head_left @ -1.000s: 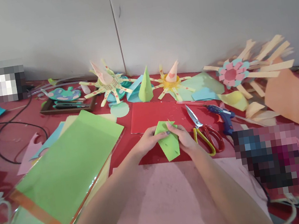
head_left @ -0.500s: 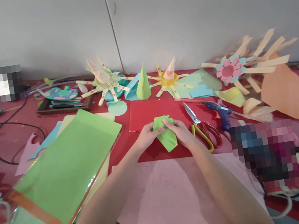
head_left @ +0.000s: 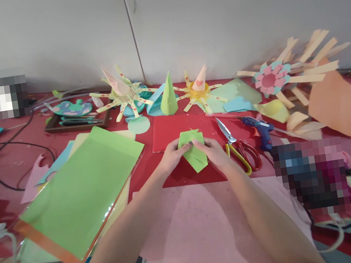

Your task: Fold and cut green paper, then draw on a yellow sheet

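Observation:
A folded piece of green paper (head_left: pixel 197 160) is held between both hands above the red work surface. My left hand (head_left: pixel 173 154) grips its left side, thumb lying across the front. My right hand (head_left: pixel 214 150) closes on the right side, its thumb pressing close to the other thumb near the middle. The fingers behind the paper are hidden. Just beyond the paper lies a red sheet (head_left: pixel 168 128). To the right of my right hand rest scissors (head_left: pixel 231 140) with one yellow and one red handle. A green paper cone (head_left: pixel 168 99) stands farther back.
A blue glue gun (head_left: pixel 263 131) lies right of the scissors. Green sheets (head_left: pixel 89 192) in a clear sleeve are at left. Paper-strip crafts (head_left: pixel 199 90), a tray of pens (head_left: pixel 75 125) and an orange sheet (head_left: pixel 342 102) line the back. Pink paper (head_left: pixel 190 230) covers the front.
Both thumbs have shifted slightly on the green paper, and the paper sits a little higher in view. Both hands keep hold of it; the surroundings look the same.

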